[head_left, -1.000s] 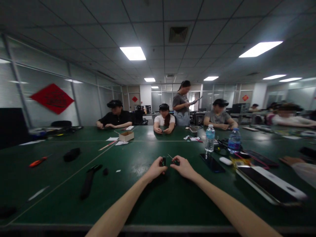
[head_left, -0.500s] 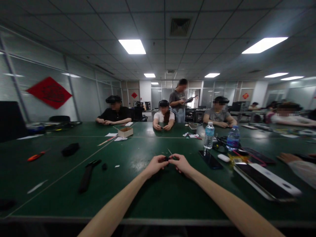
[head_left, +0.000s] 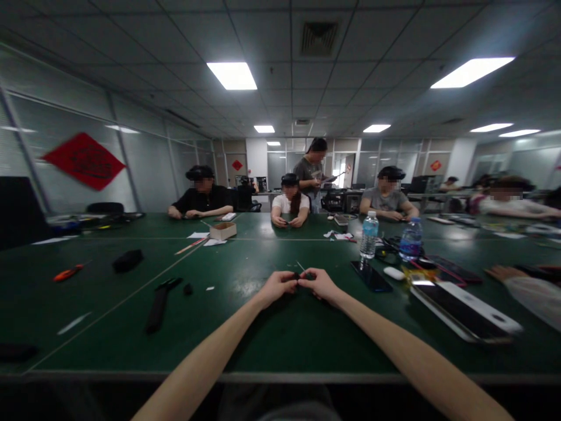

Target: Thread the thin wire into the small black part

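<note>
Since the small dark part [head_left: 297,276] seems light and slippery, the left hand [head_left: 276,287] and the right hand [head_left: 319,285] keep it pinched between curled fingers [head_left: 290,279].

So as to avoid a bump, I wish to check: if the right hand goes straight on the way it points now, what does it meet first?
The right hand would first meet the small dark object pinched between both hands; it seems already touching. Just beyond is the left hand, though depth is unclear here.
</note>
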A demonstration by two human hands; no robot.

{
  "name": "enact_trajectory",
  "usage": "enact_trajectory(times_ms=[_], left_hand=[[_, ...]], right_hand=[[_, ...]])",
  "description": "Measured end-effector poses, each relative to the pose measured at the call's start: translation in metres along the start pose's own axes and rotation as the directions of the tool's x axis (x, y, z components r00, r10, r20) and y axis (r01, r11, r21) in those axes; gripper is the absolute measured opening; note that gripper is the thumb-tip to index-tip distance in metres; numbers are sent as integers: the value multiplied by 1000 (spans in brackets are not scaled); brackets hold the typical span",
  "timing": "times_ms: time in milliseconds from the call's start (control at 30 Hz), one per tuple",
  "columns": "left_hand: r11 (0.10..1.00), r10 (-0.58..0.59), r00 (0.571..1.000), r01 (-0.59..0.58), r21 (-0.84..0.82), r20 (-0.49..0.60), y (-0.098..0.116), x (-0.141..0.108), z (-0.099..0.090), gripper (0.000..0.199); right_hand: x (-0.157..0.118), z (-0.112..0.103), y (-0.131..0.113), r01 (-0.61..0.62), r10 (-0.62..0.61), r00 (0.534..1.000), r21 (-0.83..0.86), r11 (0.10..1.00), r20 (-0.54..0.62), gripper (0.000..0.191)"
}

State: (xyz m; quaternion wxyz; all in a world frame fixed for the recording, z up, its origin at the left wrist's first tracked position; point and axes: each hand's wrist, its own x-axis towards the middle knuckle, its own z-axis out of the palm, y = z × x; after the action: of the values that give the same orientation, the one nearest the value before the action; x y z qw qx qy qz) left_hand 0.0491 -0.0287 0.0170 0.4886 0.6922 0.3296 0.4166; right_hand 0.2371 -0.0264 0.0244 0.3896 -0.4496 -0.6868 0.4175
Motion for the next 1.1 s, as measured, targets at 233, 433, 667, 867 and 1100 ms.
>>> enact_trajectory(times_ms=[233, 433, 667, 867, 1100], left_hand=[[999, -18, 1000, 18, -49, -6, -2, 2, -2, 36], [997, -32, 999, 30, -74, -24, -3, 2, -1, 36], [996, -52, 998, 49, -70, -46, 4, 0, 2, 37], [998, -38, 998, 36, -48, -51, 4, 0, 4, 36], [1000, -1, 1000, 1, -2, -2, 2, -2, 4, 31]], right_hand=[[5, 3, 7, 10, -9, 1000, 56, 998, -22, 34], [7, 2, 10, -30, 34, 999, 121, 992, -26, 35], [3, 3, 3, -56, 58, 998, 104, 993, -15, 34], [3, 4, 3, -35, 37, 999, 62, 997, -25, 31], [-2, 3, 1, 39, -39, 999, -42, 998, 0, 32]])
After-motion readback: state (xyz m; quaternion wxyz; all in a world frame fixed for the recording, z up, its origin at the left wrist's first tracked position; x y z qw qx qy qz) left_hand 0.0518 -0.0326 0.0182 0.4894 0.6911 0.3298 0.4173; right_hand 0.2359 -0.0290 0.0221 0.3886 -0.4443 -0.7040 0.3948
